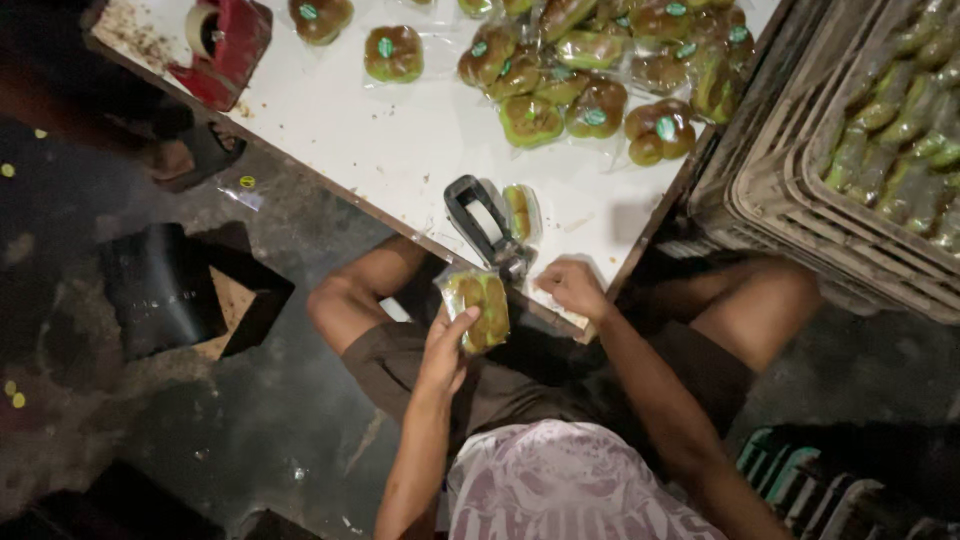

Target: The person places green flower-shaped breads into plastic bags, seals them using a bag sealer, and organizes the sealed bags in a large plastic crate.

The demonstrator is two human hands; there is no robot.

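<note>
- Clamped on a wrapped bun, the left hand holds it upright over the lap, thumb on the near face, fingers behind it.
- Right hand rests at the near edge of the table, just right of the label gun; its fingers are curled, and I cannot tell whether they pinch something small or nothing at all.
- Label gun, taken as landmark: it lies at the near table edge, with another wrapped piece touching its right side and the held bun just below it, off the table.
- Beyond the gun, a pile of wrapped buns with round green stickers spreads across the far side of the table; a lone one lies apart to the far left of the gun.
- Judged from this, the step in hand looks like stickering: the held bun shows no green sticker on the face turned to the camera, so it seems yet to be marked.
- A next move would call for keeping the bun steady and its flat face presented, without crushing the soft wrap.
- Far left of the gun, a red tape dispenser is cut off by the frame's top edge.
- Right of the gun, a crate holds more wrapped goods, blurred and dim, running out of frame.
- Dark floor below the table hides much detail; the held bun's back side is out of sight.
</note>
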